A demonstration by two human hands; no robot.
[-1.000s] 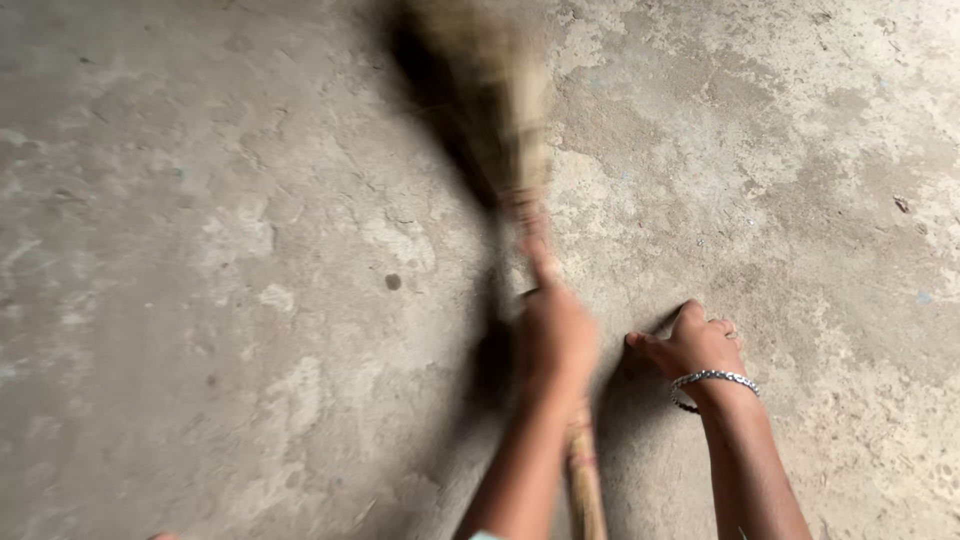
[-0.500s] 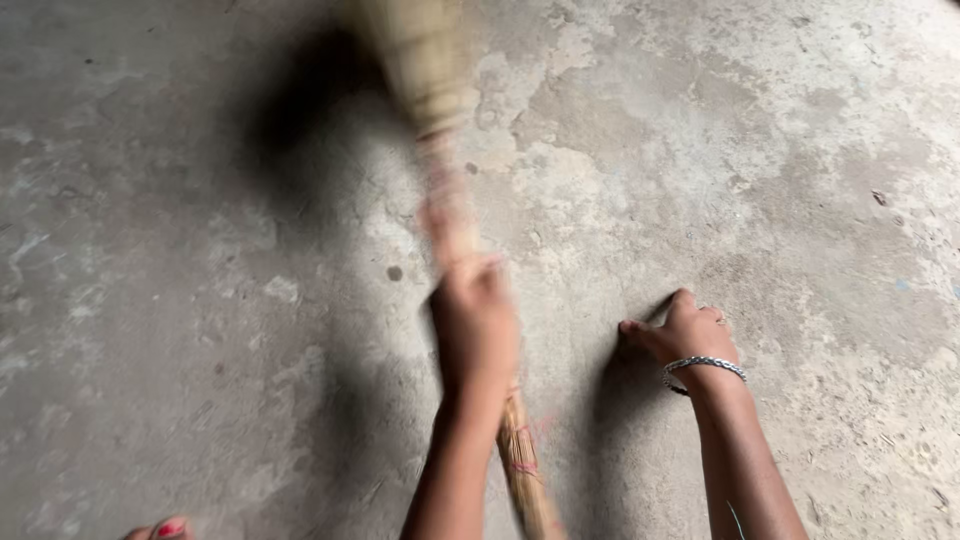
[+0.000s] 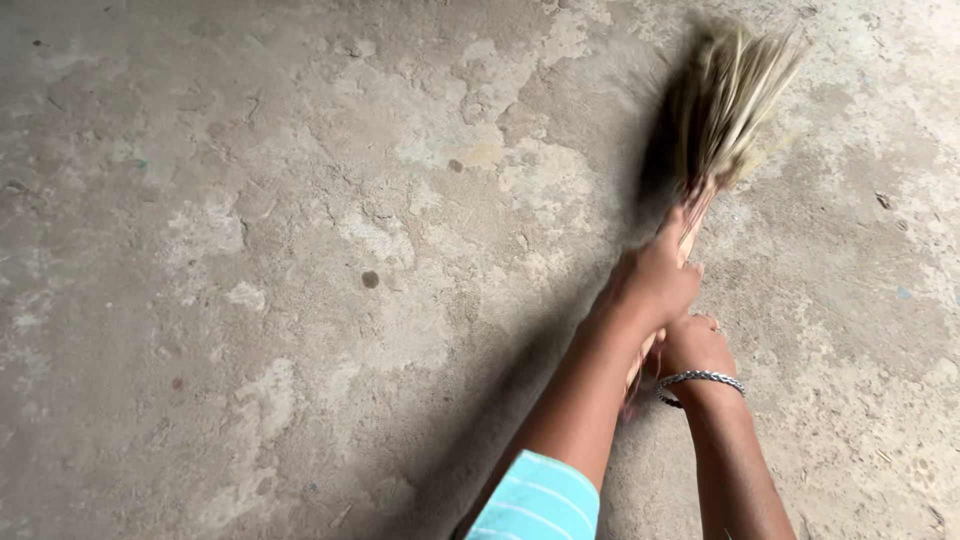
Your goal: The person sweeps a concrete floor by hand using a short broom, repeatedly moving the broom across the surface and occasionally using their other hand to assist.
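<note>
At the bottom centre of the frame a light blue sleeve with thin white stripes (image 3: 540, 502) covers the upper part of the left arm, which runs diagonally up towards the right. Beside it, at the lower right, the bare right forearm rises from the bottom edge; a silver chain bracelet (image 3: 703, 379) circles its wrist. The right hand (image 3: 694, 343) lies just right of centre, fingers curled, pressed close against the lower end of the broom handle; whether it actually grips the handle or only rests against it cannot be told, as the left hand covers the contact. Just above it the left hand (image 3: 658, 277) is wrapped firmly round the handle of a straw-coloured grass broom (image 3: 728, 100). The broom slants up to the upper right of the frame, where its pale bristles fan out, blurred, over the floor with a dark shadow on their left side. All around spreads a rough grey concrete floor (image 3: 250, 250) with worn lighter patches, fine cracks and a small dark round spot (image 3: 370, 279) left of centre.
</note>
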